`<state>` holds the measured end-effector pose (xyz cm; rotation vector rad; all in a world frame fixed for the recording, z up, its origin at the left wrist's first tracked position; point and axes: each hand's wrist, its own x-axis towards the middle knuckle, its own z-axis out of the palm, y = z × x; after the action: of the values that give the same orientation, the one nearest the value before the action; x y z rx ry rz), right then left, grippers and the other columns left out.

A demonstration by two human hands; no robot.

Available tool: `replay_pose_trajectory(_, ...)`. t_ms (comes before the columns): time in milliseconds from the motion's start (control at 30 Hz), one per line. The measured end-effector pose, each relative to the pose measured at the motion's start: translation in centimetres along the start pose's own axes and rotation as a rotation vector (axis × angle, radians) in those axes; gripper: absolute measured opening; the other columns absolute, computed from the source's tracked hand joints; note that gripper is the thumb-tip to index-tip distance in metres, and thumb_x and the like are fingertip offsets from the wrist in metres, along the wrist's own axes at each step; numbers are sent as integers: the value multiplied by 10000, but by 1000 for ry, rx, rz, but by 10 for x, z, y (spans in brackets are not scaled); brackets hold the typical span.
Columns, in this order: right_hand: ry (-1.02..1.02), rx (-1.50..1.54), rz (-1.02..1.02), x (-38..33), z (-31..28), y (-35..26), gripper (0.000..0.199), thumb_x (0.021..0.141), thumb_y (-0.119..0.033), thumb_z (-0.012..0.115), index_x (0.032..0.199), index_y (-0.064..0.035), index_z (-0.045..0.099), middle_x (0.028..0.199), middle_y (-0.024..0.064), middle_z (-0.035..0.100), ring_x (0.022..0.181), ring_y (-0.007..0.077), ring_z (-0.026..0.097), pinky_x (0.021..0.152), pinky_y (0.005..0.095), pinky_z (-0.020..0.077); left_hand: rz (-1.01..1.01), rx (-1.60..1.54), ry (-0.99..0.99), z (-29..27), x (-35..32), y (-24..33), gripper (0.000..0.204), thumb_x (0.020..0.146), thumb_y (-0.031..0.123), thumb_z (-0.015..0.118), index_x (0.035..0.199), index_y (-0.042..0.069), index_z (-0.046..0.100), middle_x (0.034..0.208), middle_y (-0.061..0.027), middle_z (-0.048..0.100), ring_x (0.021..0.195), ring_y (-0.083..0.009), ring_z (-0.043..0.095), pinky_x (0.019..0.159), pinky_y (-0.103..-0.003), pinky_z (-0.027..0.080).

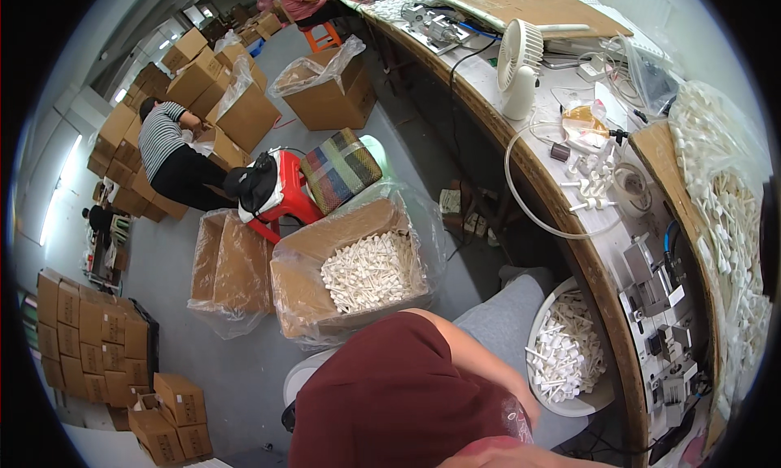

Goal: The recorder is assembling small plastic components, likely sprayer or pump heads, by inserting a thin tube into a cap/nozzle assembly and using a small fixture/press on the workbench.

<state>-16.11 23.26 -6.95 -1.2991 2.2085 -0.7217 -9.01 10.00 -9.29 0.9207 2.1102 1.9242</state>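
My bare left arm (480, 356) comes out of a maroon sleeve and passes close to a white tub (534, 325). Small white stemmed plastic parts (567, 356) fill the tub, which stands beside my grey-trousered leg and the bench. More bare skin (541, 458) shows at the lower edge, with no fingers to be made out. Neither hand can be seen, so what they hold or touch is hidden. Left of my leg, an open carton (305, 297) lined with clear plastic holds a heap of similar white parts (370, 271).
A curved workbench (545, 155) carries a white fan (519, 65), loose white parts (592, 179), tubing and metal fixtures (651, 285). Bagged white parts (728, 224) lie along its right side. A red stool (291, 187) and stacked cartons (93, 338) stand leftward. Two people are farther off.
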Motion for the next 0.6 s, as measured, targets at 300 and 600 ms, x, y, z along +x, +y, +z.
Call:
replay_pose_trajectory(300, 0, 11, 7, -3, 1, -2, 386, 848, -331, 683, 1141, -85, 627, 908, 125, 586, 862, 346, 617, 751, 421, 478, -158, 19, -44, 2, 4, 2, 332, 920, 251, 603, 974, -74, 641, 851, -279, 647, 742, -364, 606, 687, -474, 460)
replay_pose_trajectory(600, -7, 15, 12, -5, 0, -3, 378, 846, -331, 684, 1126, -84, 632, 901, 124, 584, 857, 346, 618, 744, 423, 478, -187, 7, 10, 7, 16, 3, 328, 915, 260, 610, 973, -60, 651, 857, -265, 657, 751, -355, 618, 689, -471, 464)
